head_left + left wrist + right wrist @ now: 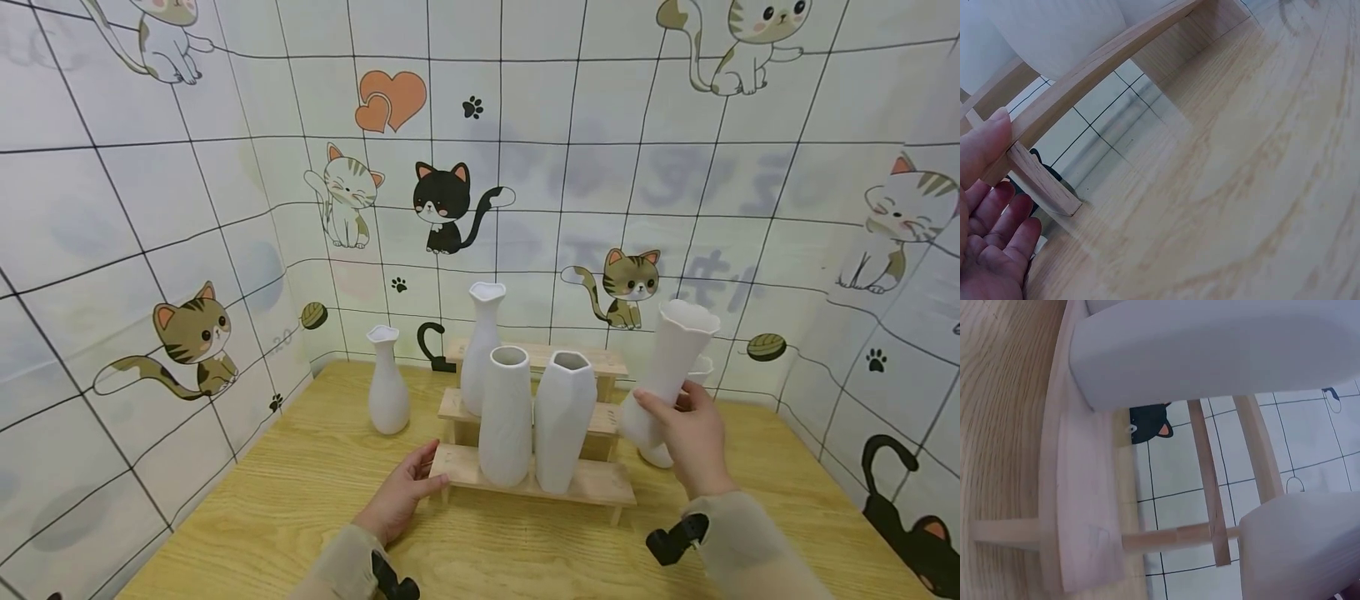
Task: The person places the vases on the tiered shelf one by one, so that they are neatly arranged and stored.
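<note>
Flared vase [681, 346] held up in the air at two o'clock from the wooden stand [606, 483], frilled mouth uppermost, body tilted, top toward one o'clock. Right hand [693, 437] grips it low down, fingers clamped on the vase with the thumb across its near face. Left hand [401, 493] at the stand's eight o'clock: thumb and fingers clamped on the end of the lowest board, thumb on top, other fingertips curled below it in the left wrist view.

Stand has three steps. Lowest step carries a round-mouthed vase [507, 417] and, just beside it at three o'clock, an angular vase [564, 425]. Slim-necked vase [482, 354] on the middle step, base partly hidden. Small vase [388, 396] upright on the counter [300, 492], between nine and ten o'clock from the stand. Another vase [636, 425] at three o'clock, partly covered by the flared one and the right hand. Cat-patterned wall [540, 183] at twelve o'clock.
</note>
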Demonstrator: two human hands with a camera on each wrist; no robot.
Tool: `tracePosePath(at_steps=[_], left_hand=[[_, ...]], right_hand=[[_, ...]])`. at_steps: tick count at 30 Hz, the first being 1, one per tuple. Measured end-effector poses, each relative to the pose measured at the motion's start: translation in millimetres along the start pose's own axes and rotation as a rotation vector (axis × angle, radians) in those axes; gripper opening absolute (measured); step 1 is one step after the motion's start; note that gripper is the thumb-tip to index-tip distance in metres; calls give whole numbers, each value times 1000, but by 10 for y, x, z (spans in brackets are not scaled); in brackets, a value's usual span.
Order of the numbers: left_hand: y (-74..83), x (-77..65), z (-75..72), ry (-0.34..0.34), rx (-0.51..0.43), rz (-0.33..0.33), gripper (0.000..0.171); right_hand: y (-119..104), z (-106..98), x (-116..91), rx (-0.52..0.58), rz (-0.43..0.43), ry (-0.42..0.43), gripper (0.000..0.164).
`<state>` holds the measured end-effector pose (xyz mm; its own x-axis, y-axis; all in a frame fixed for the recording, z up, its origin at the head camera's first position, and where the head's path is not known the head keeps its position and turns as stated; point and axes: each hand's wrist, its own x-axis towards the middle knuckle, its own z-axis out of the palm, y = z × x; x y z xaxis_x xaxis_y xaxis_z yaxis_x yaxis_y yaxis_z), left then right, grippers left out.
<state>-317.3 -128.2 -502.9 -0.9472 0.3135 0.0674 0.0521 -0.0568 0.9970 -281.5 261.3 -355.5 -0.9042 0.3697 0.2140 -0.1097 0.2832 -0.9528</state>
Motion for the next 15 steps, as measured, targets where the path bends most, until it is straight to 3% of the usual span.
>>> tracePosePath(at_steps=[15], left_hand=[[2,-7,1,7,2,-7,80]], right_hand=[[-120,267,92,43,-21,-66,78]])
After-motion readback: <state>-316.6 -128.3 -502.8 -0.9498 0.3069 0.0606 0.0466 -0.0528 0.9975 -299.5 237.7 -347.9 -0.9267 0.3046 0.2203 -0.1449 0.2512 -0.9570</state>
